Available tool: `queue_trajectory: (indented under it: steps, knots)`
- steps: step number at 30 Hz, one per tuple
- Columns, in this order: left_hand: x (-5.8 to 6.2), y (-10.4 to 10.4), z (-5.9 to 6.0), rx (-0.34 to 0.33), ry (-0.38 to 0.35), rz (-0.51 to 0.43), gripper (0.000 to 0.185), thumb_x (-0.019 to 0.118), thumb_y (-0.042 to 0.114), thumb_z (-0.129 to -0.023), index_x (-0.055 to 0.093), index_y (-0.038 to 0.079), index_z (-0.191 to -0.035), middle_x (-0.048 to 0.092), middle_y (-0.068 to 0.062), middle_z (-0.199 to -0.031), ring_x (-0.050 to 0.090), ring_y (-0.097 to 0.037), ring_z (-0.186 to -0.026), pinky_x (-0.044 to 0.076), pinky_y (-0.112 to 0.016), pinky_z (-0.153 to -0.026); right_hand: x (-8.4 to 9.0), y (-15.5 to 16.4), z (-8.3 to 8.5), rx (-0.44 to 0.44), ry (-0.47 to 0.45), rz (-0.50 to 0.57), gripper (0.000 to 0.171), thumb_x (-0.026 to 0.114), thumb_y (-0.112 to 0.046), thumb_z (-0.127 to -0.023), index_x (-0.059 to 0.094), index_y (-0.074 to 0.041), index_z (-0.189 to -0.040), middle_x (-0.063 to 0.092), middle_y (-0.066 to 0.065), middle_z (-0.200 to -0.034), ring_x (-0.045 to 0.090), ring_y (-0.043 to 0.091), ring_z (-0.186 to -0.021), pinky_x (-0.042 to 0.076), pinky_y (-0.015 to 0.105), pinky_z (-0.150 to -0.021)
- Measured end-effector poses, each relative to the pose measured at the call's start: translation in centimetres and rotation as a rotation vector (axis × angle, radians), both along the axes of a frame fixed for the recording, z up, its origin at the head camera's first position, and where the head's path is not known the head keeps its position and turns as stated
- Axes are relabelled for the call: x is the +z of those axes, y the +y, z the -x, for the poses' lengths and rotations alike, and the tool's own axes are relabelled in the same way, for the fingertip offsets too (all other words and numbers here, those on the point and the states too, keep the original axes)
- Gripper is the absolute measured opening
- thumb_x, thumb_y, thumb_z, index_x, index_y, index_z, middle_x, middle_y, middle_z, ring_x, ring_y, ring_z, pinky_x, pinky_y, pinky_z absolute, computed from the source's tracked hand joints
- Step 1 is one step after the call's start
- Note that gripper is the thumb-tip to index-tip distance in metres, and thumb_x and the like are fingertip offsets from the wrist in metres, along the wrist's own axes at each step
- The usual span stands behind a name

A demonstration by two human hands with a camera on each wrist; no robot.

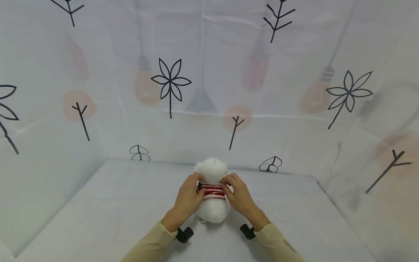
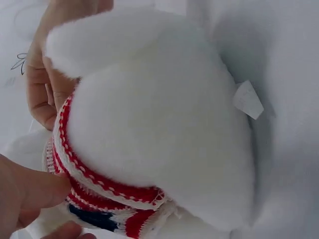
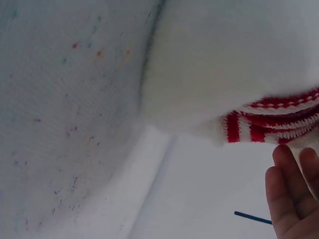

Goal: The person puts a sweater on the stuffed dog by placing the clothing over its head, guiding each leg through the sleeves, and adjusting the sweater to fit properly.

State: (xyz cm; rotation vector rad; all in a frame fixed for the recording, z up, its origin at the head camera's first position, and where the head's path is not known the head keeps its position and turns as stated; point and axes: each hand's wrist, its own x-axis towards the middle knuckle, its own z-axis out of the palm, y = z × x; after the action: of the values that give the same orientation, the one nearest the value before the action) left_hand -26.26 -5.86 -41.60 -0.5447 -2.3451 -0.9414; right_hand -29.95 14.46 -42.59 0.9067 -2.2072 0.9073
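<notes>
A white plush toy (image 1: 212, 211) lies on the white surface, its round head away from me. Around its middle is a red, white and navy knitted sweater (image 1: 214, 191), bunched in folds. My left hand (image 1: 189, 194) pinches the sweater at the left side, its thumb (image 2: 47, 189) on the red stripes. My right hand (image 1: 240, 194) pinches the sweater from the right, thumb and forefinger bent together; its other fingers (image 3: 286, 194) show below the striped knit in the right wrist view. The toy's face is hidden.
A white label (image 2: 248, 100) sticks out from the toy's lower body. Black wrist devices (image 1: 184, 235) sit under both forearms. A patterned white cloth (image 1: 209, 134) stands as a wall behind and beside the white tabletop (image 1: 131, 203).
</notes>
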Motion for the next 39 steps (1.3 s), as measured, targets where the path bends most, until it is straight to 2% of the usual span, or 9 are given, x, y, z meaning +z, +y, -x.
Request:
queue_trajectory:
  steps: [3, 6, 13, 18, 22, 25, 31, 35, 39]
  knots:
    - [-0.1, 0.0, -0.2, 0.007, 0.082, 0.035, 0.023, 0.074, 0.006, -0.081, 0.054, 0.010, -0.092, 0.053, -0.006, -0.089, 0.048, -0.013, -0.070, 0.044, -0.026, -0.059, 0.0, 0.1, -0.1, 0.024, -0.014, 0.055, 0.015, 0.070, -0.004, -0.085, 0.059, -0.013, -0.091, 0.055, -0.004, -0.089, 0.056, 0.008, -0.079, 0.051, 0.030, -0.068]
    - [-0.3, -0.2, -0.6, -0.035, 0.109, 0.074, 0.021, 0.076, 0.006, -0.078, 0.056, 0.013, -0.081, 0.050, -0.001, -0.084, 0.045, -0.012, -0.073, 0.042, -0.026, -0.061, 0.0, 0.3, -0.5, 0.071, -0.052, 0.052, 0.017, 0.071, -0.007, -0.085, 0.058, -0.015, -0.090, 0.056, -0.009, -0.085, 0.057, 0.005, -0.077, 0.051, 0.029, -0.068]
    - [-0.9, -0.6, -1.2, -0.127, 0.074, 0.114, 0.012, 0.076, 0.009, -0.079, 0.065, 0.014, -0.080, 0.052, 0.001, -0.095, 0.049, -0.013, -0.087, 0.047, -0.029, -0.072, 0.1, 0.9, -1.5, 0.185, -0.121, -0.090, 0.014, 0.074, -0.015, -0.084, 0.061, -0.021, -0.084, 0.056, -0.008, -0.098, 0.055, 0.010, -0.094, 0.049, 0.032, -0.079]
    - [-1.1, -1.1, -1.1, -0.180, 0.070, 0.151, 0.012, 0.076, 0.007, -0.080, 0.068, 0.015, -0.085, 0.051, -0.001, -0.104, 0.050, -0.015, -0.096, 0.047, -0.032, -0.079, 0.5, 1.2, -1.8, 0.198, -0.129, -0.214, 0.014, 0.074, -0.015, -0.084, 0.062, -0.019, -0.090, 0.052, -0.005, -0.112, 0.054, 0.013, -0.107, 0.048, 0.036, -0.085]
    - [-1.1, -1.6, -1.0, -0.200, 0.051, 0.179, 0.017, 0.077, 0.007, -0.079, 0.068, 0.012, -0.092, 0.052, -0.007, -0.117, 0.053, -0.023, -0.112, 0.049, -0.036, -0.087, 0.5, 1.1, -1.7, 0.200, -0.101, -0.234, 0.016, 0.073, -0.008, -0.084, 0.061, -0.017, -0.091, 0.053, -0.001, -0.117, 0.054, 0.016, -0.111, 0.049, 0.037, -0.087]
    - [-1.0, -1.7, -0.9, -0.190, 0.023, 0.191, 0.015, 0.078, 0.006, -0.078, 0.067, 0.011, -0.088, 0.052, -0.009, -0.124, 0.051, -0.029, -0.120, 0.048, -0.039, -0.090, 0.5, 1.1, -1.7, 0.193, -0.131, -0.242, 0.015, 0.071, -0.007, -0.086, 0.059, -0.016, -0.091, 0.052, 0.000, -0.122, 0.052, 0.018, -0.116, 0.049, 0.038, -0.089]
    - [-0.7, -2.1, -0.5, -0.230, -0.028, 0.229, 0.015, 0.074, 0.002, -0.078, 0.062, 0.011, -0.078, 0.049, -0.016, -0.133, 0.047, -0.034, -0.125, 0.044, -0.043, -0.096, 0.7, 1.3, -1.9, 0.186, -0.258, -0.306, 0.015, 0.066, -0.013, -0.090, 0.053, -0.021, -0.087, 0.043, -0.001, -0.139, 0.043, 0.018, -0.129, 0.042, 0.041, -0.099]
    - [-0.5, -2.3, -0.4, -0.259, -0.028, 0.258, 0.019, 0.073, 0.004, -0.077, 0.058, 0.015, -0.074, 0.048, -0.016, -0.136, 0.045, -0.034, -0.128, 0.041, -0.044, -0.100, 0.8, 1.5, -1.9, 0.207, -0.290, -0.318, 0.021, 0.067, -0.010, -0.088, 0.051, -0.022, -0.083, 0.040, 0.001, -0.142, 0.042, 0.020, -0.129, 0.041, 0.042, -0.100]
    - [-0.9, -2.2, -0.3, -0.226, 0.017, 0.252, 0.021, 0.076, 0.006, -0.076, 0.058, 0.016, -0.073, 0.054, -0.011, -0.120, 0.051, -0.029, -0.115, 0.044, -0.039, -0.094, 0.6, 1.5, -1.9, 0.194, -0.306, -0.321, 0.020, 0.068, -0.012, -0.088, 0.052, -0.023, -0.083, 0.039, 0.001, -0.141, 0.045, 0.020, -0.126, 0.044, 0.041, -0.096]
